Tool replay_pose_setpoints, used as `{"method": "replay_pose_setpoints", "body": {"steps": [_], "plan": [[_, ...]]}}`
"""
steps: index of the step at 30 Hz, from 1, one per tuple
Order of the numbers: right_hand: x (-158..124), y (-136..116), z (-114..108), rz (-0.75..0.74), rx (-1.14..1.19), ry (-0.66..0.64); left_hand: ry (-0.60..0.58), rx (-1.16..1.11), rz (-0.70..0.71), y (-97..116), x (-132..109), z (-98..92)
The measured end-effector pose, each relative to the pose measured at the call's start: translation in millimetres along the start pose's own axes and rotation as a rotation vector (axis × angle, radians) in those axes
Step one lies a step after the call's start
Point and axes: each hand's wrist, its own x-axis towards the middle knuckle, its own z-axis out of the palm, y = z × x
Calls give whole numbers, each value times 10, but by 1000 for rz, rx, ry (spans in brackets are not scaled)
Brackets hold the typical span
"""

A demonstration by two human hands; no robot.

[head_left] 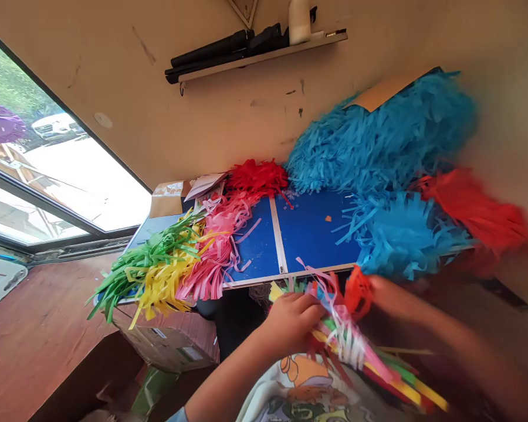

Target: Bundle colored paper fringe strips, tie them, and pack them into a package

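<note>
In front of my chest, my left hand (294,321) is closed around a bundle of multicoloured tissue paper strips (347,343). Pink, yellow, green, blue and white strips show in it, and its yellow, pink and green ends point down to the right. My right hand (375,288) is at the upper right of the bundle, beside a tuft of red paper strips (357,293). Its fingers are blurred and partly hidden, but they appear closed on the red strips.
A blue table (310,225) holds piles of green (158,252), yellow (167,284), pink (215,252), red (257,177) and blue paper fringe (378,135). More red fringe (479,208) hangs at the right edge. Cardboard boxes (171,346) stand below left; a wall shelf (264,57) hangs above.
</note>
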Motion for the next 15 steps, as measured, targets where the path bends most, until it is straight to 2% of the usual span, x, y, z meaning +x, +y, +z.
{"method": "replay_pose_setpoints", "body": {"steps": [2,3,5,7,9,12,15], "plan": [[0,-126,-165,116,18,-69,-200,209,-30,-9,43,3],[-18,-194,-200,172,43,-100,-261,286,-88,-9,72,7],[-76,-305,-146,233,131,-143,-307,365,-248,-8,132,17],[-133,-338,70,205,223,-167,-293,362,-410,-6,182,19],[-158,-279,391,121,256,-148,-247,311,-554,0,218,12],[-128,-107,876,-6,318,19,-167,193,-685,16,242,2],[-67,13,1173,-39,427,172,-101,94,-751,30,232,-2]]}}
